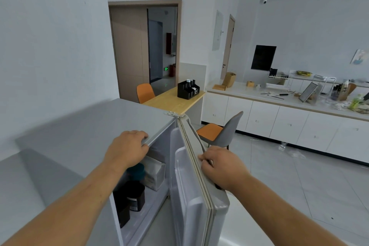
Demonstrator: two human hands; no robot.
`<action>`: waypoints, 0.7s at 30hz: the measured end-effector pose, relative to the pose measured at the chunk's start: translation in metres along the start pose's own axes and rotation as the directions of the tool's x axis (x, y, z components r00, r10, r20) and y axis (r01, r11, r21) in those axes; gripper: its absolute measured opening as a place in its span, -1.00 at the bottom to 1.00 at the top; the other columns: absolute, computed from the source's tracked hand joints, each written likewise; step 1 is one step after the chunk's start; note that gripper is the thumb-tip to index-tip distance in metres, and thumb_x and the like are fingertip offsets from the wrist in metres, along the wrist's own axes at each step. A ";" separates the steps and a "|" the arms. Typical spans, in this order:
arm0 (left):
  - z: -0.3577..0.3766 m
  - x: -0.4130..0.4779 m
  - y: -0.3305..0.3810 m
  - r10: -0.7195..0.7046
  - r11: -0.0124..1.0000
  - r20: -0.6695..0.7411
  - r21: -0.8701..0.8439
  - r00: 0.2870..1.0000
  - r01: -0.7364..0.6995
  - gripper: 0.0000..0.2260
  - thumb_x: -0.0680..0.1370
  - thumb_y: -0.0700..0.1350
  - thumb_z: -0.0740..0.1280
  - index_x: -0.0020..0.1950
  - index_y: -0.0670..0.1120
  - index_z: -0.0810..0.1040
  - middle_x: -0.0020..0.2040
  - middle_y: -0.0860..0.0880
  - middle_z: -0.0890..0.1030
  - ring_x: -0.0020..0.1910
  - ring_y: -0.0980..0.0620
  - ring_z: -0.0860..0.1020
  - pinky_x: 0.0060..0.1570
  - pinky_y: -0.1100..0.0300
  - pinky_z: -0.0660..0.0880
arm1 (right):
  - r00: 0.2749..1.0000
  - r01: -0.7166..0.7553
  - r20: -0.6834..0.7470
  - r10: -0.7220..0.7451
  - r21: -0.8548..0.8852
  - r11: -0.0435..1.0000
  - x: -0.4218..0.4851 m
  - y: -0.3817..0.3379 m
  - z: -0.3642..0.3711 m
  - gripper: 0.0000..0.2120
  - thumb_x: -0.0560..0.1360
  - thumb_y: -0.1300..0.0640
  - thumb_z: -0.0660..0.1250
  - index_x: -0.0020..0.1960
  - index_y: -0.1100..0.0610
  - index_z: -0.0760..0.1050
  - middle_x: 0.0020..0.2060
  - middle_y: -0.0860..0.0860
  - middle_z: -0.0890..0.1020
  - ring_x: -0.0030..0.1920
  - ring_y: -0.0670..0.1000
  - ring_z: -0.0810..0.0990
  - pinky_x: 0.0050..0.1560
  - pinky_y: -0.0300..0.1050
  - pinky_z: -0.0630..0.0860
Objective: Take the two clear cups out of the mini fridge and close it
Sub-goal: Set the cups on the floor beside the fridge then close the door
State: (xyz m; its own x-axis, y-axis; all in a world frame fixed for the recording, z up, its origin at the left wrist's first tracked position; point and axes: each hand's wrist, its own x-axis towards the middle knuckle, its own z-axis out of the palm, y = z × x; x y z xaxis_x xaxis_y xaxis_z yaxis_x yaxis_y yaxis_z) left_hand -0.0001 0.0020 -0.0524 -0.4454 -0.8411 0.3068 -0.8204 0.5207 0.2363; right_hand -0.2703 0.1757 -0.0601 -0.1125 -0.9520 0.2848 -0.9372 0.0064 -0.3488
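Observation:
The silver mini fridge stands in front of me with its door swung open to the right. My left hand rests on the front edge of the fridge top, fingers curled over it. My right hand grips the top edge of the open door. Inside I see a clear container, a teal-lidded item and black containers. My left arm hides part of the interior, and I cannot make out two clear cups for certain.
A grey-backed chair with an orange seat stands just beyond the door. A wooden table holds a black organiser. White cabinets with a cluttered counter run along the right wall. Tiled floor lies to the right.

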 end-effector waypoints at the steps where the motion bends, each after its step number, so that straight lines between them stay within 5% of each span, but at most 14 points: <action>1: 0.000 0.000 -0.001 0.001 1.000 -0.003 0.000 1.000 -0.001 -0.63 0.57 0.04 0.25 0.36 0.05 0.54 0.31 0.00 0.61 0.21 -0.07 0.53 0.17 -0.05 0.55 | 1.000 0.015 -0.004 -0.015 0.003 1.000 0.000 -0.001 0.003 -0.66 0.59 -0.12 0.17 0.15 -0.08 0.67 -0.07 -0.19 0.58 -0.04 -0.16 0.52 -0.08 -0.27 0.42; 21: 0.005 0.004 -0.005 0.007 1.000 -0.024 0.017 1.000 -0.007 -0.63 0.57 0.09 0.25 0.36 0.07 0.54 0.28 0.02 0.62 0.18 -0.03 0.54 0.16 0.00 0.56 | 0.989 0.147 0.007 -0.148 0.055 0.988 0.013 -0.038 0.032 -0.60 0.51 -0.38 0.15 0.14 -0.16 0.53 -0.05 -0.19 0.57 -0.04 -0.16 0.55 -0.16 -0.33 0.43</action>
State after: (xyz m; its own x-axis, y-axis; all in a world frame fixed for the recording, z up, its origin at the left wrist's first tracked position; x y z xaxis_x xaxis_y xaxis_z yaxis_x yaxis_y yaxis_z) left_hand 0.0007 -0.0053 -0.0566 -0.4427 -0.8335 0.3306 -0.8234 0.5238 0.2181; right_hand -0.2254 0.1531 -0.0719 0.0298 -0.9446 0.3269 -0.9238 -0.1509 -0.3519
